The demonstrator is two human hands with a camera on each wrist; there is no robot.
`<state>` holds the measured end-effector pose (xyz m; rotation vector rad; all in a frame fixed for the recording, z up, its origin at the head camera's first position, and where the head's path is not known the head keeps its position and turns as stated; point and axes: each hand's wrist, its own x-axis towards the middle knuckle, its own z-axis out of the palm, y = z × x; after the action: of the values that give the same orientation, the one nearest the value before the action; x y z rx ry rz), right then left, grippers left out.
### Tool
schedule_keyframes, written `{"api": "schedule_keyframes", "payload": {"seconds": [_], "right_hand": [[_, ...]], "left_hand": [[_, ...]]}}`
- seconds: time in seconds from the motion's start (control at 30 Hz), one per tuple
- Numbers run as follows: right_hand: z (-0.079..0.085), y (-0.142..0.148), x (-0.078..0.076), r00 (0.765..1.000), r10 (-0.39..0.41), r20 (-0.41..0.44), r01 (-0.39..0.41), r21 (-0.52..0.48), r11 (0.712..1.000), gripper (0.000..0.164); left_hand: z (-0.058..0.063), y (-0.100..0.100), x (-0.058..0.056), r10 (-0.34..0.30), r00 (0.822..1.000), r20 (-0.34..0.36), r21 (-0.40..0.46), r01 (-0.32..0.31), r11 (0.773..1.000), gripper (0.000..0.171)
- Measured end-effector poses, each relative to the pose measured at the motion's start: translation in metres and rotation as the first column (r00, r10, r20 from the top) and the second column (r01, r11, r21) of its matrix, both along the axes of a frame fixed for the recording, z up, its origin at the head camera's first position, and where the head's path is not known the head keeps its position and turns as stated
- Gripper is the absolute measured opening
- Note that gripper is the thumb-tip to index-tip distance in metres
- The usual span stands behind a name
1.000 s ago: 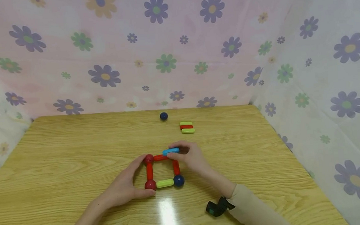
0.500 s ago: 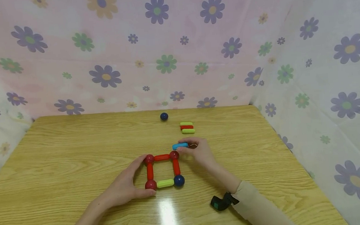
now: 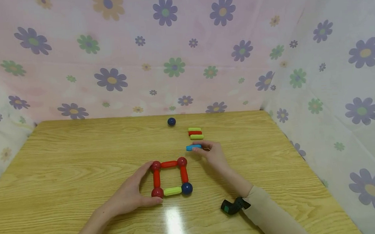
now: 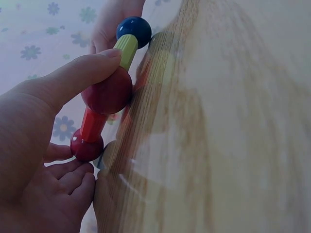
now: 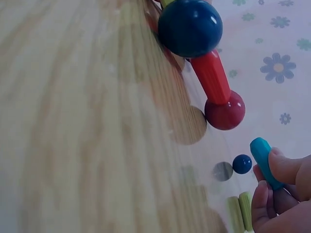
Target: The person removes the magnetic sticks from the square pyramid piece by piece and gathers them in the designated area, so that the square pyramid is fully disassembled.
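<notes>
A square frame of magnetic rods and balls lies on the table, with three red rods, such as the far red rod (image 3: 169,164), and a yellow-green rod (image 3: 172,191) at the front. Dark red balls mark three corners; a dark blue ball (image 3: 187,188) is at the front right. My left hand (image 3: 126,195) spans the frame's left side, thumb at the front red ball (image 4: 109,92), fingers at the far red ball (image 4: 87,145). My right hand (image 3: 212,156) pinches a light blue rod (image 5: 264,160) between thumb and fingers, behind and right of the frame.
Beyond my right hand, two yellow-green rods and a red rod (image 3: 195,133) lie side by side. A loose dark blue ball (image 3: 171,121) sits near the back edge of the wooden table (image 3: 94,145). Flowered cloth (image 3: 172,45) hangs behind and to the right.
My right hand has carried the light blue rod from over the frame's far right corner to the right and away, toward the loose rods. The left hand and the frame stay in place.
</notes>
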<state>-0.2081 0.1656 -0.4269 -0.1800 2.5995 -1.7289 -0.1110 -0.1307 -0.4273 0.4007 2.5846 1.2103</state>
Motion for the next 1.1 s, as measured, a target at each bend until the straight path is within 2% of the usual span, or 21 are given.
{"api": "schedule_keyframes", "payload": {"seconds": [0.3, 0.73, 1.1], "right_hand": [[-0.009, 0.008, -0.009, 0.999, -0.036, -0.013, 0.036, 0.005, 0.999, 0.025], [-0.013, 0.010, -0.015, 0.993, -0.094, -0.078, 0.101, 0.092, 0.991, 0.025], [-0.015, 0.009, -0.026, 0.981, -0.172, -0.089, 0.181, 0.108, 0.977, 0.025]], "left_hand": [[0.001, 0.000, 0.000, 0.000, 1.000, 0.000, 0.003, 0.000, 1.000, 0.116], [0.001, 0.000, 0.001, -0.002, 1.000, 0.005, 0.014, 0.002, 1.000, 0.116], [0.001, 0.000, 0.001, -0.002, 1.000, -0.003, 0.007, 0.002, 1.000, 0.116]]}}
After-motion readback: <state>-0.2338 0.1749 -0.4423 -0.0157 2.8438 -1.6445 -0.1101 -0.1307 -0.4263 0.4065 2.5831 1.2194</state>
